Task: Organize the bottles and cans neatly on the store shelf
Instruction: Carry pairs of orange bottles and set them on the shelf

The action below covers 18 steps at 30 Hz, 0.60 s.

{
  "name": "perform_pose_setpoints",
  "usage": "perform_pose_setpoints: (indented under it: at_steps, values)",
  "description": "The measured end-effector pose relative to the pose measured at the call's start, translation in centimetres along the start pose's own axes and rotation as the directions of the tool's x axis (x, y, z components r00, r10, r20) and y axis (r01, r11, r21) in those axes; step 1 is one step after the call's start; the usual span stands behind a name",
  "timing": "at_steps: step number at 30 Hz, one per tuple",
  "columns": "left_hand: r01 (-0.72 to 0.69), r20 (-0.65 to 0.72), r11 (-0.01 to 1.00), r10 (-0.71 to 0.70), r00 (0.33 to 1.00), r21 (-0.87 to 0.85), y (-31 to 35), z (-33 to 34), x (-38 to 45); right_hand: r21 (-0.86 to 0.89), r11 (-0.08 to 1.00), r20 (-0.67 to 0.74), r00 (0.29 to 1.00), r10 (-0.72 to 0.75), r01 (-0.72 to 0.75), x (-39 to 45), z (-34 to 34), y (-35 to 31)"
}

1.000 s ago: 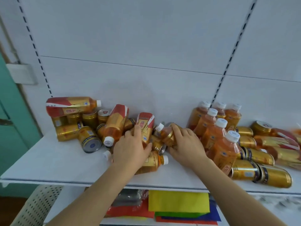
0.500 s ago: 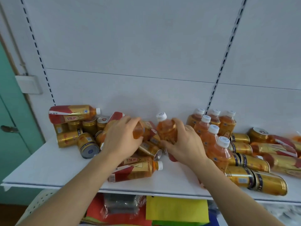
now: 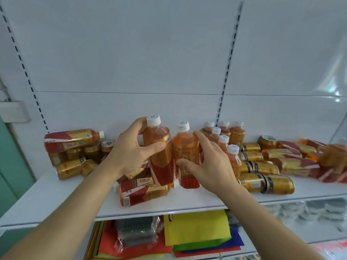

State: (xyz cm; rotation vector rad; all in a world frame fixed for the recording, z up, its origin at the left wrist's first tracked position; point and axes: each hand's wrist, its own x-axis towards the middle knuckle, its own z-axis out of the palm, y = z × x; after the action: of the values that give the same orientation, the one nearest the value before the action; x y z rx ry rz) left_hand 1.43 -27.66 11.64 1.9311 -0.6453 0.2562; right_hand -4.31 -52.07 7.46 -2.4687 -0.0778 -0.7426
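- Your left hand (image 3: 131,154) grips an upright bottle (image 3: 159,147) of amber drink: the thumb lies across its front, the other fingers (image 3: 138,122) curl round behind its neck just under the white cap.
- Your right hand (image 3: 210,166) holds a second upright bottle (image 3: 185,147) beside the first. The thumb presses the label low on the front and the fingers wrap the right side.
- The two held bottles stand side by side, touching or nearly so, above the middle of the white shelf (image 3: 187,201). You cannot tell whether their bases rest on the shelf or hang just above it.
- A lying bottle (image 3: 142,190) with a red and gold label sits on the shelf in front of and below the one in your left hand, its cap end hidden behind the two held bottles.
- At the left, another bottle on its side (image 3: 73,139) rests on top of a heap of gold cans (image 3: 75,162), some upright, some tipped.
- Right of your right hand, a cluster of upright bottles (image 3: 223,132) stands in rows near the back wall.
- Further right, gold cans lying end to end (image 3: 266,182) sit near the front, with more toppled bottles (image 3: 293,158) behind them, blurred at the edge.
- On the lower shelf lie yellow, green, blue and red sheets (image 3: 195,229).
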Motion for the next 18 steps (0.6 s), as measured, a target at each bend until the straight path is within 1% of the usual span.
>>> perform_pose_setpoints:
  at_steps: [2, 6, 8, 13, 18]
  values:
    - [-0.02, 0.078, 0.999, 0.022, 0.997, -0.03, 1.0, 0.3, -0.6, -0.019, 0.999, -0.043, 0.998, 0.034, -0.035, -1.5, -1.1, -0.3]
    - [-0.072, 0.181, 0.991, 0.092, 0.979, -0.115, 2.8, 2.5, -2.1, -0.062, 0.99, -0.088, 0.989, 0.122, -0.127, -5.4, -3.6, 0.0]
    - [-0.063, 0.237, 0.985, 0.101, 0.966, -0.163, 3.3, 4.5, -2.7, -0.069, 0.979, -0.109, 0.977, 0.182, -0.19, -7.7, -5.2, 0.5]
    - [-0.066, 0.369, 0.979, 0.134, 0.92, -0.193, 5.9, 11.2, -3.4, -0.1, 0.945, -0.186, 0.939, 0.29, -0.312, -13.3, -10.3, 3.2]
    - [-0.146, 0.432, 0.978, 0.198, 0.88, -0.152, 10.5, 19.7, -3.8, -0.115, 0.896, -0.251, 0.885, 0.392, -0.43, -18.1, -16.4, 7.7]
